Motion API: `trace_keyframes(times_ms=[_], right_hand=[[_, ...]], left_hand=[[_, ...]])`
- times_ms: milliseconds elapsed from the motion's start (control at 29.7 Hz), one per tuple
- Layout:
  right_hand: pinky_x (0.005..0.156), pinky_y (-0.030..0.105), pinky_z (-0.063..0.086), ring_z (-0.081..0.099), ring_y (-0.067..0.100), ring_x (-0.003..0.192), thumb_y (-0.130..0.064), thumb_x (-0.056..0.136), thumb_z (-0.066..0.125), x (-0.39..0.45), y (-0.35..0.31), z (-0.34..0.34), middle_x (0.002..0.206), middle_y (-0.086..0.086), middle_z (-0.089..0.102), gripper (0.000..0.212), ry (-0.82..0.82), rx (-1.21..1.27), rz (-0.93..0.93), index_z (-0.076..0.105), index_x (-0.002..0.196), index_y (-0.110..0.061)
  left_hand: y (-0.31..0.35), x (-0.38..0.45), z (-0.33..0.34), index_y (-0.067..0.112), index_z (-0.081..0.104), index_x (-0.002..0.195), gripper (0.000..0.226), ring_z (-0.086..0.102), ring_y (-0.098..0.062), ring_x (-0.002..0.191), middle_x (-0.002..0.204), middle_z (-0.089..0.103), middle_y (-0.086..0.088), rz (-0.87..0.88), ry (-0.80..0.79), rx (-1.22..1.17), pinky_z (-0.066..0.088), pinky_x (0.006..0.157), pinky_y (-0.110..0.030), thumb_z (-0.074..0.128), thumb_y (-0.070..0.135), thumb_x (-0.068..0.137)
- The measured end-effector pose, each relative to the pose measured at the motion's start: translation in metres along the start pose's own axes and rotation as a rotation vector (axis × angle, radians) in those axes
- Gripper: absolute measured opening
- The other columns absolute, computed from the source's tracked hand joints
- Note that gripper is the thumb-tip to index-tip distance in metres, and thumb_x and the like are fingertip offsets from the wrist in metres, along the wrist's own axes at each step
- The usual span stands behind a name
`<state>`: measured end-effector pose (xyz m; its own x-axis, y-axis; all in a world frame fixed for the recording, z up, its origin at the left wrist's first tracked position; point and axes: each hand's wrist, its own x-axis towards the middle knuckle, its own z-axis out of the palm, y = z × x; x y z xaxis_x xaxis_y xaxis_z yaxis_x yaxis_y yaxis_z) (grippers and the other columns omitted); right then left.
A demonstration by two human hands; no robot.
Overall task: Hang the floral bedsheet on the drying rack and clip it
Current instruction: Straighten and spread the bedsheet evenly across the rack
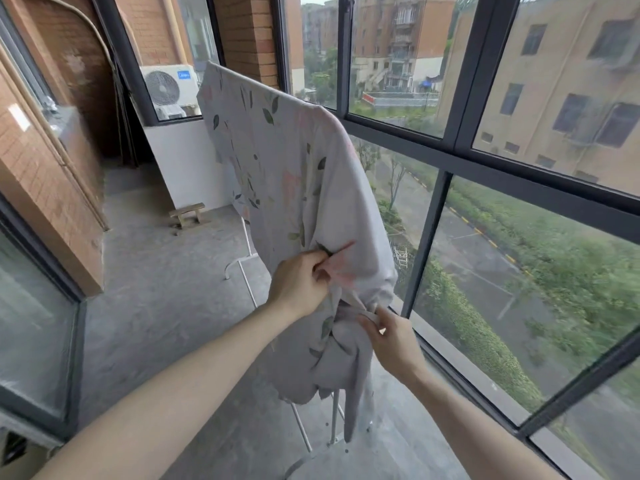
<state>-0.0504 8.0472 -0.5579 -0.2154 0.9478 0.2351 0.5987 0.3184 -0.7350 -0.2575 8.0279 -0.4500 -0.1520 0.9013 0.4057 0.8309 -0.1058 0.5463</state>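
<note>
The floral bedsheet point(277, 161), pale grey with pink flowers and green leaves, hangs draped over the top bar of a white drying rack point(246, 237). Only the rack's legs show below the cloth. My left hand point(301, 280) pinches a fold of the sheet near its lower near edge. My right hand point(389, 337) grips a bunched part of the sheet just below and to the right. The near end of the sheet hangs in crumpled folds. No clip is visible.
Large dark-framed windows point(450, 150) run along the right, close behind the rack. A small wooden stool point(187, 213) stands on the concrete floor point(166, 289) by the white low wall. A brick wall point(45, 188) is on the left.
</note>
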Motion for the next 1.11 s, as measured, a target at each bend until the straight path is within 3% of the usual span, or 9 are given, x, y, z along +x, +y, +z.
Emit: trace_keyframes(times_ms=[135, 337, 472, 607, 708, 809, 910, 1011, 1112], right_hand=[[0.054, 0.039, 0.038, 0.039, 0.011, 0.053, -0.028, 0.095, 0.071, -0.008, 0.013, -0.037, 0.057, -0.008, 0.047, 0.045, 0.161, 0.067, -0.024, 0.038, 0.064, -0.025], [0.051, 0.037, 0.032, 0.038, 0.023, 0.057, -0.018, 0.103, 0.059, -0.014, -0.010, -0.050, 0.066, 0.005, 0.045, 0.034, 0.331, 0.246, -0.187, 0.049, 0.072, -0.009], [0.053, 0.030, 0.030, 0.036, 0.015, 0.058, -0.015, 0.105, 0.057, -0.010, -0.021, -0.055, 0.064, -0.006, 0.043, 0.033, 0.459, 0.369, -0.124, 0.052, 0.073, -0.014], [0.054, 0.035, 0.032, 0.043, 0.014, 0.056, -0.035, 0.105, 0.056, -0.005, 0.013, -0.047, 0.058, -0.008, 0.046, 0.043, 0.344, 0.207, 0.130, 0.047, 0.064, -0.023], [0.065, 0.038, 0.048, 0.060, 0.020, 0.075, -0.042, 0.099, 0.062, -0.015, 0.035, -0.040, 0.082, -0.006, 0.057, 0.028, 0.335, 0.059, 0.275, 0.057, 0.078, -0.025], [0.065, 0.040, 0.053, 0.060, 0.015, 0.073, -0.035, 0.093, 0.073, -0.035, 0.021, -0.026, 0.083, -0.007, 0.060, 0.021, 0.339, 0.141, 0.264, 0.056, 0.086, -0.026], [0.062, 0.030, 0.056, 0.066, 0.004, 0.066, -0.049, 0.088, 0.075, -0.050, -0.006, 0.003, 0.072, -0.013, 0.071, 0.021, 0.050, 0.184, 0.248, 0.070, 0.080, -0.030], [0.064, 0.030, 0.057, 0.071, 0.006, 0.067, -0.068, 0.082, 0.069, -0.035, -0.023, 0.027, 0.078, -0.007, 0.078, 0.051, -0.199, 0.389, 0.491, 0.079, 0.084, -0.018], [0.054, 0.026, 0.050, 0.070, 0.014, 0.061, -0.061, 0.081, 0.073, -0.010, -0.030, 0.044, 0.069, 0.001, 0.075, 0.047, -0.197, 0.618, 0.739, 0.073, 0.076, -0.015]], left_hand=[[-0.010, 0.010, -0.021, 0.025, 0.074, 0.098, 0.025, 0.066, -0.026, 0.086, 0.093, 0.076, 0.001, -0.097, 0.130, -0.093, 0.048, 0.064, -0.034, 0.058, 0.010, 0.087], [-0.010, 0.033, -0.030, 0.026, 0.063, 0.082, 0.023, 0.063, -0.024, 0.071, 0.071, 0.068, 0.009, -0.221, 0.197, -0.198, 0.045, 0.058, -0.034, 0.049, 0.010, 0.089], [-0.002, 0.043, -0.039, 0.024, 0.062, 0.075, 0.020, 0.061, -0.018, 0.066, 0.065, 0.064, 0.005, -0.227, 0.212, -0.247, 0.047, 0.060, -0.034, 0.050, 0.019, 0.091], [0.004, 0.036, -0.039, 0.024, 0.058, 0.064, 0.026, 0.057, -0.019, 0.064, 0.058, 0.058, 0.004, -0.168, 0.103, -0.141, 0.038, 0.055, -0.028, 0.058, 0.022, 0.090], [-0.001, 0.033, -0.035, 0.023, 0.060, 0.064, 0.027, 0.058, -0.023, 0.069, 0.061, 0.061, 0.003, -0.171, -0.023, -0.121, 0.038, 0.059, -0.030, 0.061, 0.020, 0.091], [0.000, 0.031, -0.032, 0.025, 0.062, 0.065, 0.028, 0.055, -0.022, 0.069, 0.063, 0.061, 0.001, -0.180, -0.083, -0.182, 0.039, 0.063, -0.032, 0.059, 0.016, 0.092], [0.002, 0.030, -0.029, 0.024, 0.061, 0.065, 0.029, 0.051, -0.019, 0.067, 0.062, 0.057, 0.004, -0.187, -0.096, -0.195, 0.037, 0.063, -0.032, 0.058, 0.013, 0.092], [0.006, 0.029, -0.027, 0.020, 0.061, 0.066, 0.025, 0.050, -0.020, 0.067, 0.062, 0.057, 0.002, -0.199, -0.101, -0.206, 0.036, 0.062, -0.033, 0.058, 0.018, 0.091], [0.009, 0.027, -0.026, 0.018, 0.058, 0.064, 0.024, 0.047, -0.013, 0.060, 0.058, 0.053, 0.004, -0.193, -0.088, -0.215, 0.035, 0.060, -0.033, 0.057, 0.023, 0.088]])
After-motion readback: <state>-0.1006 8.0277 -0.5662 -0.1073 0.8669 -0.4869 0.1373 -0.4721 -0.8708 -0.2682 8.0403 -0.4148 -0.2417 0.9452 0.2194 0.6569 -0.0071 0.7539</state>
